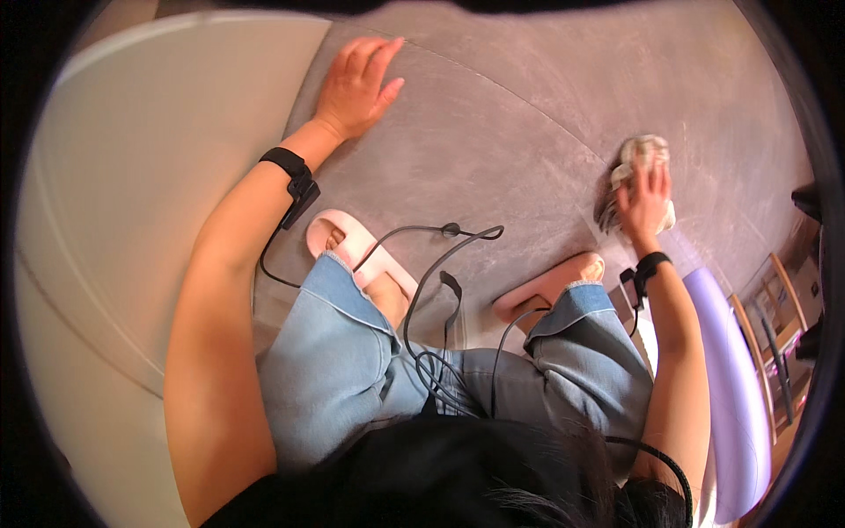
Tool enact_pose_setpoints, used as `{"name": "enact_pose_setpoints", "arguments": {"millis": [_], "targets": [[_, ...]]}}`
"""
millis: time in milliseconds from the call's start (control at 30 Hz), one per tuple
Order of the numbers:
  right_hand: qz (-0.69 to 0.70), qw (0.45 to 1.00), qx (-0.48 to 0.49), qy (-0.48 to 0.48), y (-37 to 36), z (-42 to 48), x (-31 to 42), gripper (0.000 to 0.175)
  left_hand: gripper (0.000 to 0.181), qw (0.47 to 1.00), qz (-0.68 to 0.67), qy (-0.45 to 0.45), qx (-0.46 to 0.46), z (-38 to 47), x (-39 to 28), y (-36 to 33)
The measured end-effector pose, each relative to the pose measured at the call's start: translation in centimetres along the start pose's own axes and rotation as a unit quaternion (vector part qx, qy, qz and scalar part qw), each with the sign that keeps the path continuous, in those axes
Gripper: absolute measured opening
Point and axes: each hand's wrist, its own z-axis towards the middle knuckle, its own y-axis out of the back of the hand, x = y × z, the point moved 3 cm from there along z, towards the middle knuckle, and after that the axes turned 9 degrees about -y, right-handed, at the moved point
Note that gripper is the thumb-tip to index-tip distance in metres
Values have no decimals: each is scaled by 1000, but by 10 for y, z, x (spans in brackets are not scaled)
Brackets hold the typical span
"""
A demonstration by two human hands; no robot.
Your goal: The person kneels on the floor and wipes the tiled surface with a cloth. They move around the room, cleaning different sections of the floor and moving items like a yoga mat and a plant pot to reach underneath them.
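Observation:
On the grey floor (502, 145), my right hand (645, 201) presses down on a crumpled, light-and-dark cloth (643, 146), its fingers spread over it. The hand and cloth look blurred. My left hand (360, 86) is at the upper left, beside the base of a pale, smooth panel or wall (165, 132). Its fingers are a little apart and it holds nothing. Whether the left hand touches the floor is hard to tell. Each wrist wears a black strap with a small device and a cable.
Pink slippers (363, 247) are on my feet, between the hands. Black cables (422, 290) loop over my lap and between my legs. A lilac rounded object (729, 396) stands at the right, beside my arm. Behind it is a wooden-framed rack or stand (752, 356).

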Motion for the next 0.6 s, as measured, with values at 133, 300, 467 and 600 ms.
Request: {"name": "enact_pose_setpoints", "arguments": {"millis": [133, 300, 467, 600], "targets": [[8, 948, -90, -304, -28, 36, -60, 58, 51, 999, 26, -22, -32, 51, 24, -33], [5, 935, -192, -299, -22, 91, 35, 44, 42, 996, 77, -23, -30, 75, 41, -52], [135, 985, -90, -50, -1, 38, 243, 50, 48, 1000, 16, -11, -7, 76, 21, -36], [218, 968, -113, -51, -23, -57, 282, 43, 46, 998, 53, -18, 42, 80, 4, -31]]}}
